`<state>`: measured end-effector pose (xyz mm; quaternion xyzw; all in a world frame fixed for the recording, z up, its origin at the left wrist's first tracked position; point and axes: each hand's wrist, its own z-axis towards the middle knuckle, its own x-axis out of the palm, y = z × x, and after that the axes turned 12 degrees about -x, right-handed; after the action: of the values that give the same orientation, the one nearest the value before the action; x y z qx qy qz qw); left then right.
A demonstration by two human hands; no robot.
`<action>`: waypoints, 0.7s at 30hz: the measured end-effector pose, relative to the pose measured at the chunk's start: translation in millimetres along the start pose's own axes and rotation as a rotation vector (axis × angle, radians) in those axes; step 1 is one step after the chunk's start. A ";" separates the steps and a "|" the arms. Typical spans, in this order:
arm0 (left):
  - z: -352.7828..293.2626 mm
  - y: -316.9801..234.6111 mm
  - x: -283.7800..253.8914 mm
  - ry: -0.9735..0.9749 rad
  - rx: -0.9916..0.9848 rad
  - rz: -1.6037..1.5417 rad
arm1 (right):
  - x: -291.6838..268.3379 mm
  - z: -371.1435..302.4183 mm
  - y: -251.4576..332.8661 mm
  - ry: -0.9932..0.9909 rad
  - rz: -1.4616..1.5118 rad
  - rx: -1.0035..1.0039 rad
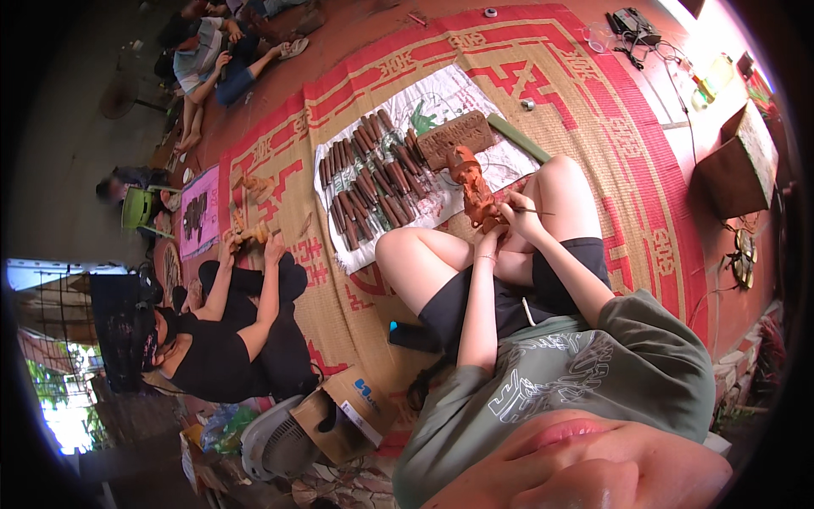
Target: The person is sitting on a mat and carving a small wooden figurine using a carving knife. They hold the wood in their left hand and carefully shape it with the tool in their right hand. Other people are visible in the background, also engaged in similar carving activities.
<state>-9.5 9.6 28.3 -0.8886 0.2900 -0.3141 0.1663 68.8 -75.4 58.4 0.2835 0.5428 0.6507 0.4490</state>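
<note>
Head view: carved figure point(477, 193) steadied by hand

L hand point(488, 241) grip curled round figure's base, prob. to steady it; R hand point(524, 220) grip pinched tight on thin tool point(538, 211). Figure's upright-ish, nr white cloth's point(443, 83) near edge. Wood-handled tools point(373, 180) in rows on cloth's L half, prob. for quick picking; carved block point(456, 140) nr R edge.

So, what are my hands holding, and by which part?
Your left hand holds the carved reddish-brown figurine by its end nearest you; your right hand holds a thin dark tool, one end protruding, grip point hidden.
</note>
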 end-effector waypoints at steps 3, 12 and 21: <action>3.8 3.9 -1.8 -0.033 -0.009 -0.070 | 1.4 -3.9 -4.2 0.097 -0.117 -0.023; -3.6 2.2 5.3 0.020 0.059 -0.058 | 1.7 -9.1 -24.6 0.043 -0.053 0.007; -3.4 2.6 5.4 -0.025 0.034 -0.047 | 0.1 -5.9 -0.4 0.025 -0.120 -0.029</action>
<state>-9.4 3.8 32.1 -0.8960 0.2616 -0.3118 0.1775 63.8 -78.0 56.5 0.2358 0.5548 0.6338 0.4846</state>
